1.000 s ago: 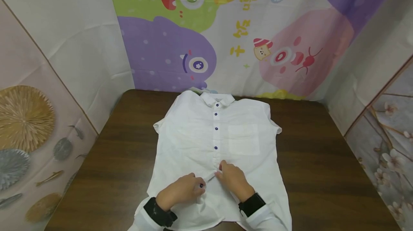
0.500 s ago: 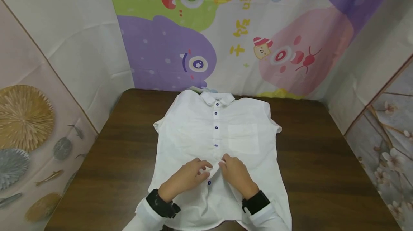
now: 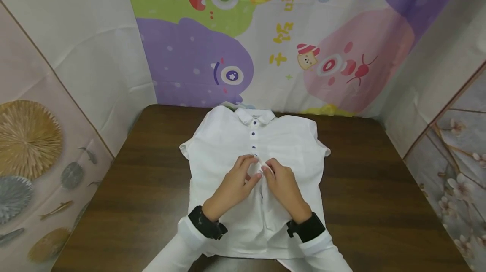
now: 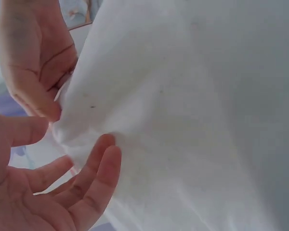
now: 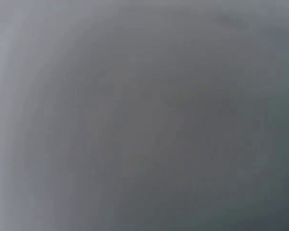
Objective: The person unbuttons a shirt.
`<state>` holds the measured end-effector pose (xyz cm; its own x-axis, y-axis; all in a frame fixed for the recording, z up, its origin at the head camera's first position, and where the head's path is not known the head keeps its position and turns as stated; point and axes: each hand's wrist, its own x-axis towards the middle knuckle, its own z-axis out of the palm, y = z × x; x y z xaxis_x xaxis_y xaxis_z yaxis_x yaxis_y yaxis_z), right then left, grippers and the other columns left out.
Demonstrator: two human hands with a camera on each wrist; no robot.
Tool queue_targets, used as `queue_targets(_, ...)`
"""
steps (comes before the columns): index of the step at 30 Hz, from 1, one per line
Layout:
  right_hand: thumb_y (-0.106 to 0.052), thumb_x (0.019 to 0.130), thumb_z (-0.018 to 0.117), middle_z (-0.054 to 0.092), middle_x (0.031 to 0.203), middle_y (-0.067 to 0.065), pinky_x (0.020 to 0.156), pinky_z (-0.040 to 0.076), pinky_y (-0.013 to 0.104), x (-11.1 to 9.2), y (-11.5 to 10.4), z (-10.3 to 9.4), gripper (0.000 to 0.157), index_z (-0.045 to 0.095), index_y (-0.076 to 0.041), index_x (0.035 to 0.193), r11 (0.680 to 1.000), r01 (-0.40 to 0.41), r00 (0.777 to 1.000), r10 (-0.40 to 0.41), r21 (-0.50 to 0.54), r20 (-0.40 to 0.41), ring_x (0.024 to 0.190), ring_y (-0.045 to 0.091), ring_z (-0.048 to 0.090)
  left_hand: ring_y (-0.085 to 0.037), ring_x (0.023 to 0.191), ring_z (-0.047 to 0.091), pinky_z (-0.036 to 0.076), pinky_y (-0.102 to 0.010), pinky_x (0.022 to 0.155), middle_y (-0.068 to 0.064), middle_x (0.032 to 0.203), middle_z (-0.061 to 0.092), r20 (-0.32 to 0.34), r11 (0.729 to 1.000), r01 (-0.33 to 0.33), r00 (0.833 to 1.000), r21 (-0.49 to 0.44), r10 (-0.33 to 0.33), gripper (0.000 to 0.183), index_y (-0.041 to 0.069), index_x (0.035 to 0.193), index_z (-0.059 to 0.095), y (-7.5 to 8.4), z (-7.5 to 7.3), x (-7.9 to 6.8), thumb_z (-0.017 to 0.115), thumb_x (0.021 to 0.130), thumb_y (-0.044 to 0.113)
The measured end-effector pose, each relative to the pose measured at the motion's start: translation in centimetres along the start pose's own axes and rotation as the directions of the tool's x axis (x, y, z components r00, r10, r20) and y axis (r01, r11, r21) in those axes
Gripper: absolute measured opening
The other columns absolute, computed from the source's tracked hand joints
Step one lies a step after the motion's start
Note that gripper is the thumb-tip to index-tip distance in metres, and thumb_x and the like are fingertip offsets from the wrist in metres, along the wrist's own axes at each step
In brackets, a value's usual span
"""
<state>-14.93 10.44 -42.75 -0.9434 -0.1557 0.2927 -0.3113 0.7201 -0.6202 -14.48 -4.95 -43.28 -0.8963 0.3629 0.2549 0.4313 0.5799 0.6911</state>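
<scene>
A white collared shirt [image 3: 224, 149] with dark blue buttons lies front up, its lower part lifted toward the hands. My right hand [image 3: 286, 183] pinches the button edge below the chest, a fold standing up at its fingertips. In the left wrist view that same right hand [image 4: 36, 62] grips the cloth between thumb and fingers. Close beside it, my left hand [image 3: 235, 183] has its thumb and fingers apart. The left wrist view shows the left hand's fingers [image 4: 108, 166] loosely bent against the raised fabric. Blurred grey fills the right wrist view, hiding that hand.
The shirt is on a dark brown wooden table [image 3: 152, 179]. Behind the far edge hangs a cartoon-printed curtain [image 3: 273, 86]. Patterned panels [image 3: 30, 204] flank the table. Both wrists wear black bands [image 3: 206, 223] over white sleeves.
Both hands have moved up the shirt toward the collar. The right hand has drawn the lower front up with it, raising the hem and covering the lower button. The left hand has stayed beside it.
</scene>
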Motion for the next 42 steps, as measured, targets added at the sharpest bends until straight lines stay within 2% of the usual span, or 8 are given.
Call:
queue_targets(6, -0.013, 0.092, 0.056, 0.049, 0.057, 0.001, 0.048, 0.035, 0.022, 1.0, -0.9, -1.1, 0.011, 0.06, -0.003, 0.092, 0.996, 0.042, 0.995, -0.035, 0.075, -0.092, 0.05, 0.007, 0.041, -0.016, 0.072, 0.055, 0.048, -0.023, 0.065, -0.015, 0.113, 0.053, -0.098, 0.999, -0.047, 0.994, -0.015, 0.045, 0.036, 0.0, 0.122, 0.048, 1.0, -0.5, 1.5, 0.055, 0.094, 0.021)
queue_targets(11, -0.016, 0.094, 0.054, 0.058, 0.064, 0.006, 0.051, 0.036, 0.022, 1.5, -1.7, -2.1, 0.014, 0.061, -0.004, 0.096, 0.986, 0.041, 0.991, -0.02, 0.162, -0.131, 0.054, 0.01, 0.043, -0.018, 0.08, 0.056, 0.051, -0.025, 0.071, -0.015, 0.109, 0.052, -0.16, 0.995, -0.075, 0.985, -0.068, 0.063, 0.034, 0.0, 0.119, 0.048, 2.0, -1.3, 2.3, 0.055, 0.094, 0.021)
queue_targets(15, -0.016, 0.094, 0.053, 0.065, 0.075, 0.009, 0.053, 0.037, 0.022, 1.3, -1.9, -2.4, 0.016, 0.061, -0.004, 0.1, 0.972, 0.032, 0.992, -0.003, 0.234, -0.124, 0.058, 0.011, 0.045, -0.018, 0.083, 0.056, 0.053, -0.027, 0.075, -0.014, 0.104, 0.053, -0.198, 0.988, -0.116, 0.976, -0.099, 0.095, 0.029, 0.002, 0.114, 0.051, 2.3, -1.8, 2.6, 0.057, 0.093, 0.02)
queue_targets(21, -0.016, 0.094, 0.053, 0.06, 0.07, 0.009, 0.052, 0.035, 0.022, 0.7, -1.8, -2.4, 0.016, 0.061, -0.005, 0.103, 0.956, -0.043, 0.998, 0.056, 0.29, -0.039, 0.056, 0.008, 0.041, -0.017, 0.082, 0.057, 0.052, -0.027, 0.076, -0.01, 0.095, 0.054, -0.219, 0.993, -0.113, 0.97, -0.044, 0.101, 0.019, 0.003, 0.105, 0.055, 2.1, -1.6, 2.3, 0.059, 0.09, 0.015)
queue_targets(25, -0.019, 0.095, 0.052, 0.067, 0.079, 0.01, 0.055, 0.037, 0.022, 0.5, -1.7, -2.1, 0.018, 0.059, -0.005, 0.105, 0.957, -0.079, 0.997, 0.083, 0.28, -0.002, 0.059, 0.009, 0.044, -0.018, 0.082, 0.058, 0.051, -0.028, 0.075, -0.008, 0.093, 0.055, -0.223, 0.995, -0.099, 0.97, 0.006, 0.098, 0.018, 0.005, 0.102, 0.057, 1.9, -1.2, 1.9, 0.061, 0.088, 0.015)
queue_targets(28, -0.019, 0.095, 0.051, 0.066, 0.077, 0.011, 0.055, 0.038, 0.023, 0.4, -1.7, -2.0, 0.019, 0.059, -0.005, 0.105, 0.967, -0.077, 0.997, 0.08, 0.242, -0.003, 0.058, 0.01, 0.045, -0.018, 0.08, 0.058, 0.05, -0.028, 0.071, -0.008, 0.093, 0.056, -0.223, 0.995, -0.09, 0.97, 0.043, 0.098, 0.019, 0.006, 0.101, 0.057, 1.8, -1.0, 1.7, 0.063, 0.086, 0.018)
queue_targets(35, -0.016, 0.092, 0.057, 0.066, 0.083, 0.006, 0.066, 0.047, 0.026, 0.1, -1.5, -1.6, 0.012, 0.063, -0.006, 0.094, 0.977, -0.01, 0.996, 0.028, 0.211, -0.085, 0.074, 0.015, 0.058, -0.015, 0.07, 0.053, 0.046, -0.026, 0.063, -0.004, 0.084, 0.054, -0.254, 0.989, -0.077, 0.961, 0.127, 0.108, 0.018, 0.009, 0.094, 0.061, 1.6, -0.6, 1.3, 0.066, 0.083, 0.022)
queue_targets(42, -0.014, 0.091, 0.058, 0.061, 0.085, 0.006, 0.066, 0.049, 0.025, 0.0, -1.3, -1.5, 0.011, 0.064, -0.004, 0.09, 0.979, 0.015, 0.994, 0.007, 0.203, -0.105, 0.077, 0.016, 0.059, -0.015, 0.068, 0.054, 0.045, -0.027, 0.06, -0.003, 0.081, 0.055, -0.289, 0.983, -0.062, 0.951, 0.175, 0.112, 0.014, 0.011, 0.089, 0.063, 1.7, -0.5, 1.1, 0.067, 0.081, 0.021)
